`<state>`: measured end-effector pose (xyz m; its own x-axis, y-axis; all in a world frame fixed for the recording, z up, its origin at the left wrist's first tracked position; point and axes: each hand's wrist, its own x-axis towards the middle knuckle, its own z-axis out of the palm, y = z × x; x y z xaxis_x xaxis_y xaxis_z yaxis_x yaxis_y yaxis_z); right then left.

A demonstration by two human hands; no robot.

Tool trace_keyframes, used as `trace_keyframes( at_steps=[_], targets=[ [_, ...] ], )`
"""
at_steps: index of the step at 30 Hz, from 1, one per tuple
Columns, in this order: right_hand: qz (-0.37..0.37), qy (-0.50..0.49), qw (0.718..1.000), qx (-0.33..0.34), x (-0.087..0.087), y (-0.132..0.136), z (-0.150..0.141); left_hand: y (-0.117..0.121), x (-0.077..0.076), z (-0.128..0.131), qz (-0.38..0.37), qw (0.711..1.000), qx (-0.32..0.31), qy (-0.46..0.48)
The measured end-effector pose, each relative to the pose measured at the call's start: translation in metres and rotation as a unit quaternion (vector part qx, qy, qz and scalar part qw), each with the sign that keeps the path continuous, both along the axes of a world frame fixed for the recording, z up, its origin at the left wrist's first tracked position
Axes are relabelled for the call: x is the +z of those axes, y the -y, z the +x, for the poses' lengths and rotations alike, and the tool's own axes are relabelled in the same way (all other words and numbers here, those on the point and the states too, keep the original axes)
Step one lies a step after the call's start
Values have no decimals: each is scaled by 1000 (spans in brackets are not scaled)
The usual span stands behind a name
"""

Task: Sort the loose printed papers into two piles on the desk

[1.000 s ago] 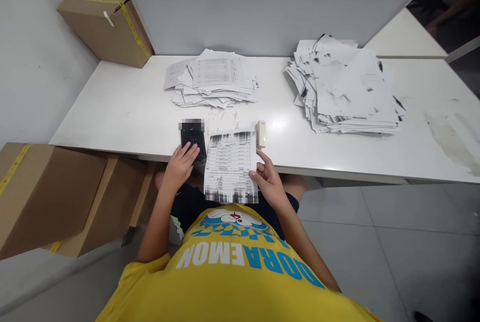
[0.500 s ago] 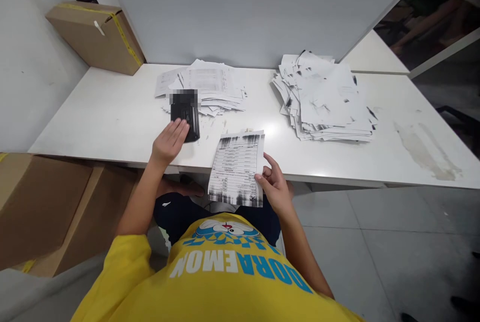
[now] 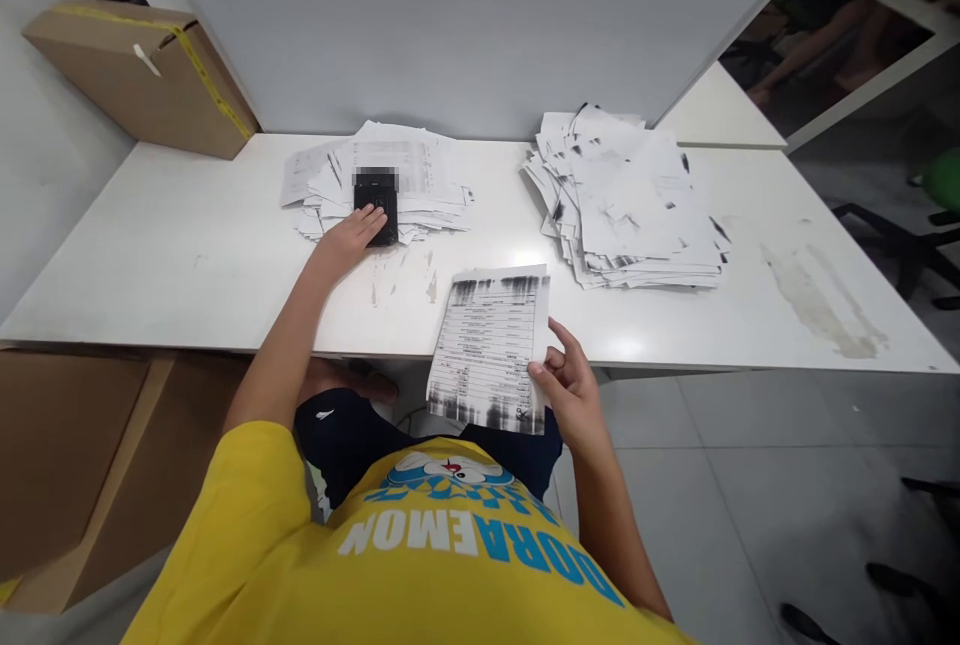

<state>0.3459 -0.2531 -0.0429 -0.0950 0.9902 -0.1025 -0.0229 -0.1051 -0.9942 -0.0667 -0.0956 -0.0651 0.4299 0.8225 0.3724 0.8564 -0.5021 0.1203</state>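
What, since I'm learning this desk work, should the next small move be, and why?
Probably bring the left hand from the black object to the printed sheet's free side. The right hand alone holds the sheet, by one side, and its lower part hangs past the table's edge, so a second hold might steady it.

The room is bright. Light shines back off the white surface [image 3: 210, 255] in soft pale spots. Small squares blur the top of the black thing [image 3: 376, 197]. Edges look stretched, and the right side is darker.
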Motion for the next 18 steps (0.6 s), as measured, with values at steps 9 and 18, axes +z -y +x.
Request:
trace_keyframes(
  at_steps=[9,18],
  targets=[
    [-18,-21,998,-51,1,-10,12,5,1,3,-61,998,-1,28],
    [70,-21,980,-186,-3,-21,43,6,16,4,-24,998,8,65]
  ],
)
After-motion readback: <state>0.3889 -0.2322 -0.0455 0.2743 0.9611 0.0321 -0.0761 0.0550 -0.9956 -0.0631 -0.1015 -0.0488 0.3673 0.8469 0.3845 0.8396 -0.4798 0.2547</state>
